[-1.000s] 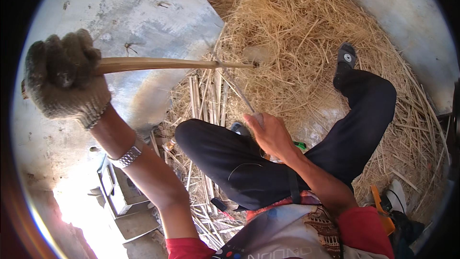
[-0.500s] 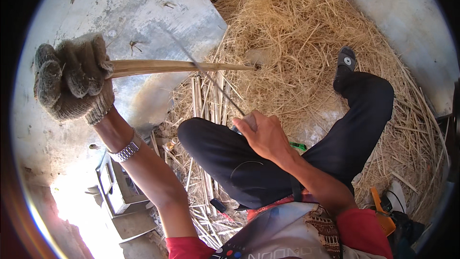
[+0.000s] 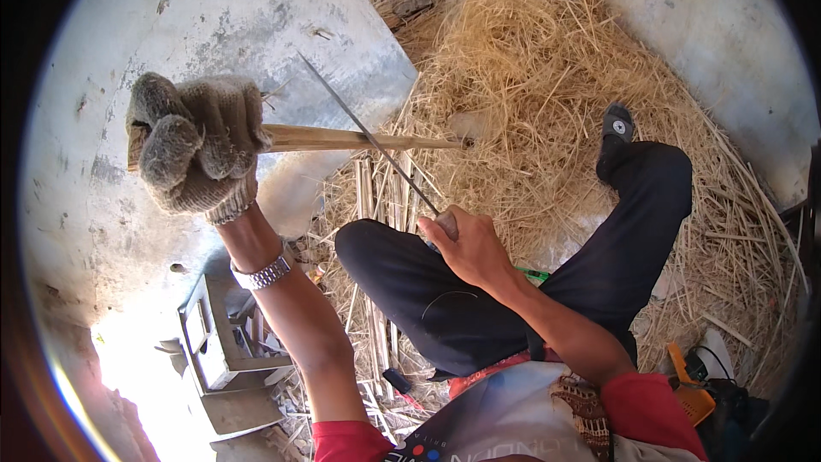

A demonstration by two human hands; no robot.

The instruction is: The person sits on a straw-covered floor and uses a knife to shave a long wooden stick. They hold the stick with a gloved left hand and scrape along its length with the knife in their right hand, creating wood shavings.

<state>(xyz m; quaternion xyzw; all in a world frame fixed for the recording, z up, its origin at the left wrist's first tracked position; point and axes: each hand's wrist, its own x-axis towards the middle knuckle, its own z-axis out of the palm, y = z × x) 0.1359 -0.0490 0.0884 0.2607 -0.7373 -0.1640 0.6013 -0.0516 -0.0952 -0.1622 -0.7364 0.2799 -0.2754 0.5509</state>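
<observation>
My left hand [image 3: 201,141], in a thick knitted work glove, is closed around a long piece of split bamboo [image 3: 351,139]. The bamboo lies nearly level across the picture, a short end showing left of the glove and the narrower end over the straw. In my bare right hand [image 3: 475,248] is the handle of a long knife [image 3: 363,127], held above my thighs. Its thin, dark blade slants up and to the left, crossing the bamboo in the picture. I cannot tell whether blade and bamboo touch.
A large heap of straw-like shavings [image 3: 530,60] covers the floor ahead, against pale walls. Thin strips [image 3: 366,188] lie beside my left knee. An open wooden box [image 3: 227,368] stands at lower left, an orange tool [image 3: 693,398] at lower right. A small green item [image 3: 534,275] lies between my legs.
My left hand has moved right with the bamboo, and the bamboo's end now shows left of the glove. My right hand keeps its hold on the knife. The whole view has shifted slightly.
</observation>
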